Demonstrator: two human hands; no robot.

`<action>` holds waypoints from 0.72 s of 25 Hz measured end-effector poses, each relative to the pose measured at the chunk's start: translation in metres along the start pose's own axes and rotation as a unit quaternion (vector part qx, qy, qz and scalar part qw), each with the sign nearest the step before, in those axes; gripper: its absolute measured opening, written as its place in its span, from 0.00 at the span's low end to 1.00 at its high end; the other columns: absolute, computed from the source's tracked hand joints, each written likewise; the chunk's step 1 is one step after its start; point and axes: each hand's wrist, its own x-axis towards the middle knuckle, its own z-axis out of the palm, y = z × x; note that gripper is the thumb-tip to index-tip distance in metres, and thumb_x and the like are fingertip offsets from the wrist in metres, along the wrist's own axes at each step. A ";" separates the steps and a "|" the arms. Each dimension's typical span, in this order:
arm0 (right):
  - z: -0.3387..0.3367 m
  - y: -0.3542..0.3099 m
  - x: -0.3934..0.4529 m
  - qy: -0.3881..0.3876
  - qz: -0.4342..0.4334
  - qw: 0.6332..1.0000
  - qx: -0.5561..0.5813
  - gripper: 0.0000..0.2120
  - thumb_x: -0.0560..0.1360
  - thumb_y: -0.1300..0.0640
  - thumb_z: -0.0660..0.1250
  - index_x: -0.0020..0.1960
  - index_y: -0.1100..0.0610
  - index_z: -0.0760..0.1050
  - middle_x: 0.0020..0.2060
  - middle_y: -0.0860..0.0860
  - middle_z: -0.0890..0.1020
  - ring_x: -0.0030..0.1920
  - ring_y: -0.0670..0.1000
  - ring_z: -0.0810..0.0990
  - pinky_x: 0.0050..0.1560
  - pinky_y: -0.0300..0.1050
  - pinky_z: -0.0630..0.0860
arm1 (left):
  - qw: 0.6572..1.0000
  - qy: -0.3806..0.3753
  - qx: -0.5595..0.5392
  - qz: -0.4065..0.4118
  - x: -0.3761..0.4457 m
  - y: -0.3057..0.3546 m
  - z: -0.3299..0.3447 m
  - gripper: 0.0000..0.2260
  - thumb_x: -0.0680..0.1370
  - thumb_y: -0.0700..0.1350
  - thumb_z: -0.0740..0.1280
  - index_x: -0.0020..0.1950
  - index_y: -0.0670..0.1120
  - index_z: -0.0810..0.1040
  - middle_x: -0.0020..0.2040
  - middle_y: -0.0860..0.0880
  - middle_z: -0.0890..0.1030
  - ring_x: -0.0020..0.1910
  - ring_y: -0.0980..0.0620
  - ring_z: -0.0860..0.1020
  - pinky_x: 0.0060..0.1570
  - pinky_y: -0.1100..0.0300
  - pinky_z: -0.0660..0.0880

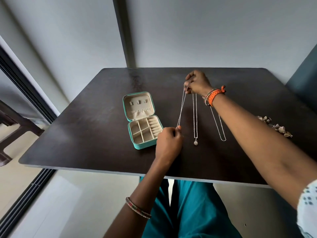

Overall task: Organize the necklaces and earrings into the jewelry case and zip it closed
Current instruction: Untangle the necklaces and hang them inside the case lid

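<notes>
Step in hand: the first necklace is being lifted off the table; right hand is pinching the far end of a thin silver chain, left hand is pinching its near end, chain running taut between the fingertips; pendant necklace and plain chain are lying just right of the fingers; teal jewelry case is lying open just left of them; next move, probably, is carrying the chain leftward to the lid hooks without letting it tangle.

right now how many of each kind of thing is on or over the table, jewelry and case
chains: 3, one stretched between the hands, one with a pendant, one plain
case: 1, teal, open
pile of small pieces at the table's right edge: 1, too blurred to count or name
total: 5
</notes>
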 end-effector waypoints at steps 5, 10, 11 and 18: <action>-0.018 -0.017 -0.002 -0.129 0.083 0.975 0.162 0.10 0.78 0.71 0.57 0.45 0.57 0.67 0.36 0.55 0.73 0.27 0.46 0.71 0.27 0.39 0.75 | 0.996 0.067 0.018 0.055 -0.005 -0.012 -0.005 0.14 0.80 0.47 0.60 0.40 0.41 0.79 0.34 0.43 0.81 0.35 0.43 0.79 0.38 0.48 0.76; -0.038 -0.028 0.000 -0.252 0.065 0.963 0.063 0.08 0.79 0.68 0.58 0.49 0.57 0.73 0.37 0.51 0.73 0.29 0.43 0.68 0.35 0.38 0.76 | 0.982 0.142 -0.057 0.111 -0.009 -0.018 -0.022 0.08 0.78 0.46 0.64 0.42 0.47 0.80 0.29 0.42 0.77 0.29 0.38 0.75 0.31 0.45 0.76; -0.040 -0.030 -0.002 -0.256 0.056 0.964 0.052 0.08 0.79 0.67 0.58 0.49 0.57 0.74 0.37 0.51 0.73 0.31 0.43 0.69 0.36 0.38 0.77 | 0.979 0.158 -0.071 0.109 -0.010 -0.015 -0.025 0.07 0.78 0.45 0.66 0.44 0.47 0.82 0.30 0.44 0.79 0.28 0.42 0.75 0.32 0.47 0.78; -0.053 -0.034 -0.005 -0.300 0.003 0.953 -0.031 0.09 0.77 0.65 0.63 0.56 0.61 0.78 0.36 0.50 0.74 0.38 0.44 0.75 0.51 0.43 0.79 | 0.959 0.196 -0.189 0.083 -0.015 -0.015 -0.043 0.03 0.73 0.40 0.72 0.44 0.47 0.82 0.36 0.51 0.83 0.34 0.52 0.81 0.40 0.54 0.79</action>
